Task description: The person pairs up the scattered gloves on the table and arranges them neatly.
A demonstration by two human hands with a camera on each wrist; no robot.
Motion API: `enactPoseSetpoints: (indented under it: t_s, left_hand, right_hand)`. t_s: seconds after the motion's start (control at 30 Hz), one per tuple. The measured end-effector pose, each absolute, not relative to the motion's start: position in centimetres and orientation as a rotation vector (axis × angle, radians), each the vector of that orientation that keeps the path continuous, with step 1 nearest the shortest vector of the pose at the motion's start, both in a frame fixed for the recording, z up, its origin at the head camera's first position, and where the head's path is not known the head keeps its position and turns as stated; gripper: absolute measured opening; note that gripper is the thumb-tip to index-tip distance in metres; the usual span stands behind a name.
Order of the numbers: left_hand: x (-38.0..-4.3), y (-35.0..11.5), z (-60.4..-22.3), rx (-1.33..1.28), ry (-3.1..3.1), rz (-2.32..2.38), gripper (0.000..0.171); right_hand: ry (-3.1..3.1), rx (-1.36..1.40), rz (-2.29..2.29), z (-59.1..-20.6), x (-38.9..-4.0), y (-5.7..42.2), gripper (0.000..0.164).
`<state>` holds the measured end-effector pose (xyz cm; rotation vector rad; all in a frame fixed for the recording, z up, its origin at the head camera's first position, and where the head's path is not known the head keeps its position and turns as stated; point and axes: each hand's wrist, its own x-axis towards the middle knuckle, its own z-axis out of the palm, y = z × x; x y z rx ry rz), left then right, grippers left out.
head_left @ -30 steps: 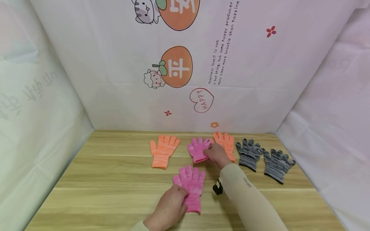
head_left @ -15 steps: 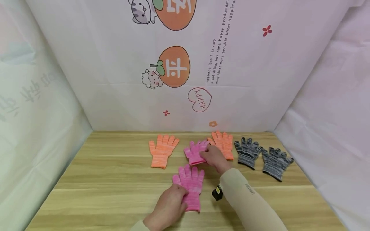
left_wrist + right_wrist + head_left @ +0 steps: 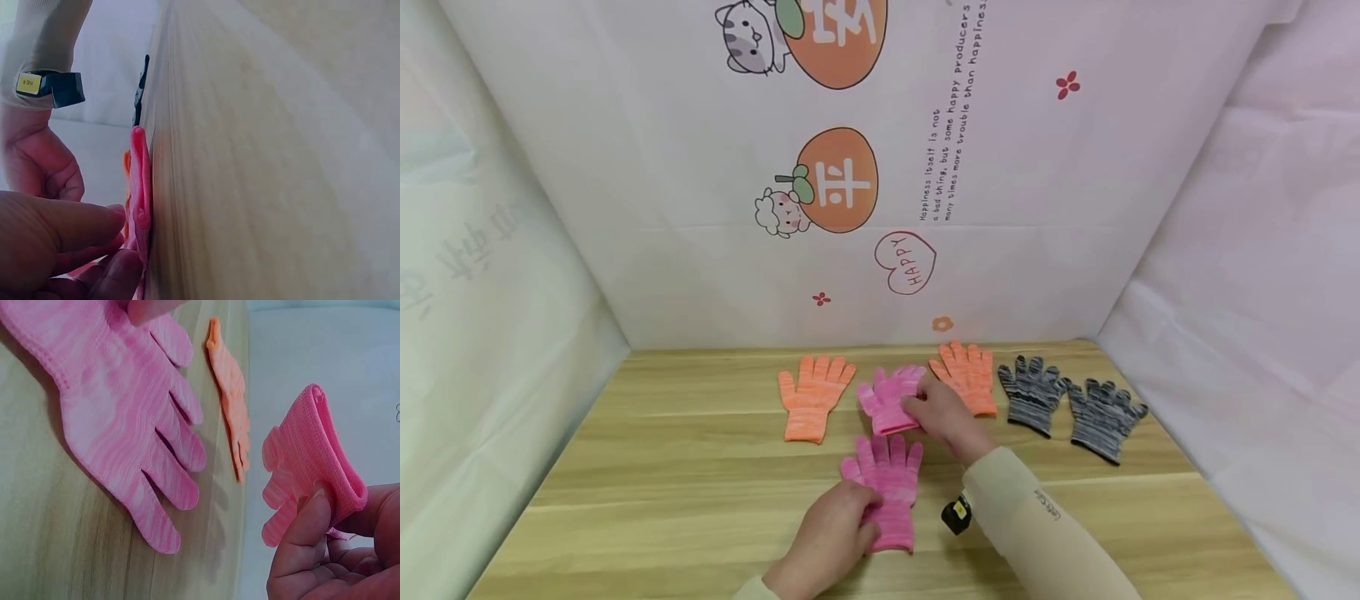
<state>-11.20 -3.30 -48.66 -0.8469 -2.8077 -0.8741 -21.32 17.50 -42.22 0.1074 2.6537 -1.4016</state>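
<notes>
In the head view my right hand [image 3: 942,414] pinches a pink knitted glove [image 3: 889,398] near its cuff. The right wrist view shows this glove [image 3: 297,447] raised off the tabletop, thumb and fingers on its open cuff. A second pink glove [image 3: 889,483] lies flat nearer me, fingers pointing away. My left hand [image 3: 829,533] bends over the left side of that flat glove, near the cuff. In the left wrist view its fingertips [image 3: 125,269] are right at the glove's surface.
Orange gloves lie to the left [image 3: 812,400] and the right [image 3: 966,379] of the raised pink one. Further right are two dark grey striped gloves [image 3: 1032,396] [image 3: 1103,421]. White printed sheeting [image 3: 1000,275] stands behind the wooden tabletop [image 3: 662,475].
My right hand has carried its pink glove leftward, away from the right orange glove and over toward the flat pink one. The left hand stays at the flat glove. The head view has shifted slightly.
</notes>
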Motion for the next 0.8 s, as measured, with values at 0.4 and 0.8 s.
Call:
enactPoseSetpoints:
  t_s: [0.4,0.8]
  left_hand:
    - [-11.6,-3.5,-48.6,-0.787,-2.762,-1.026,0.023]
    - [-13.8,-3.8,-46.9,-0.435,-2.672,-1.457,0.023]
  right_hand:
    - [2.629,0.010,-1.540,-41.7,-19.3,16.9,0.015]
    - [2.613,-0.038,-1.574,-41.9,-17.6,16.5,0.019]
